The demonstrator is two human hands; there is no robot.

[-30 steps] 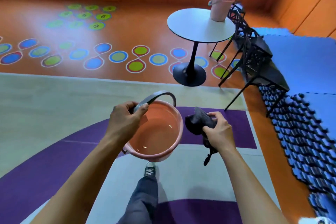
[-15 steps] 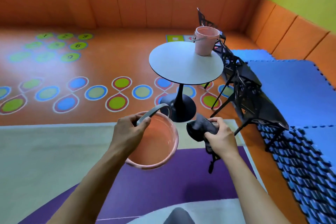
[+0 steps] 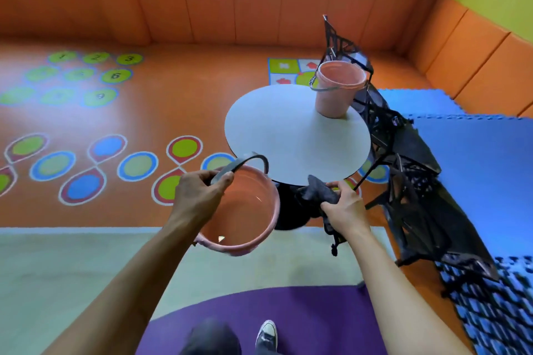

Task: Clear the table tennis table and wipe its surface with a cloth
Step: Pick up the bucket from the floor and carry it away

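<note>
My left hand (image 3: 199, 196) grips the grey handle of a pink bucket (image 3: 245, 216) that hangs in front of me, tilted with its open mouth toward me. Its inside looks smooth and I cannot tell whether it holds water. My right hand (image 3: 344, 210) is closed on a dark grey cloth (image 3: 317, 194), bunched above the fingers, with a strand dangling below the wrist. The table tennis table is not in view.
A round grey table (image 3: 288, 138) on a black pedestal stands just ahead, with a second pink bucket (image 3: 337, 89) on its far right side. Black chairs (image 3: 409, 181) stand to its right. Blue foam mats (image 3: 476, 158) lie further right; the floor is orange with painted circles.
I have walked forward; the round table is much closer and the view has tilted up to show the wall and window. Both hands keep their grips on bucket and cloth.
</note>
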